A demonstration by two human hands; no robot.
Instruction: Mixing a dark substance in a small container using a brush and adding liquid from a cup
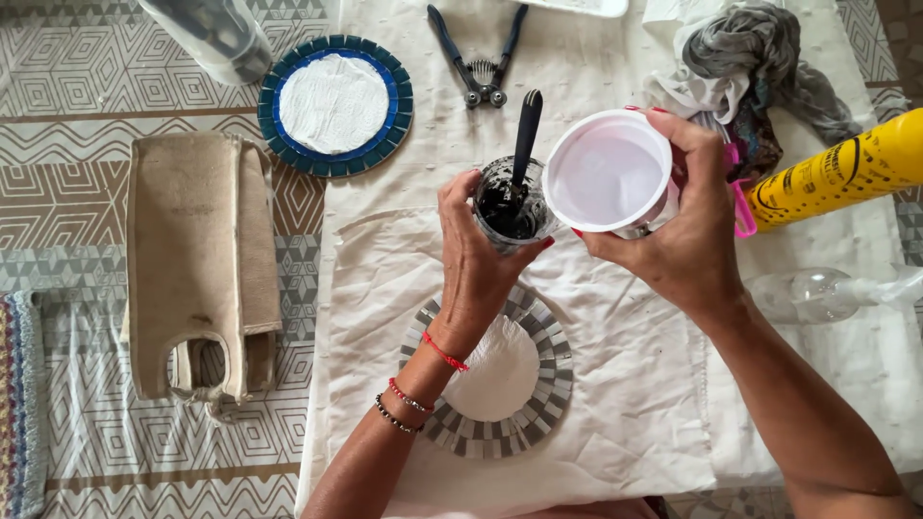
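While the left hand [478,258] clasps a glass jar [507,207] of black paste above the grey mosaic disc [538,384], steadying it, the right hand [687,235] grips a white tub [608,173] tilted beside it.

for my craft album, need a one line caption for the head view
Left hand holds a small jar of black paste while right hand tilts a white cup beside it, above a grey mosaic disc.

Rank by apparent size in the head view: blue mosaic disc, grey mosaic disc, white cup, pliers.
1. Grey mosaic disc, though nearer the camera.
2. Blue mosaic disc.
3. White cup, held higher, so unsure.
4. Pliers.
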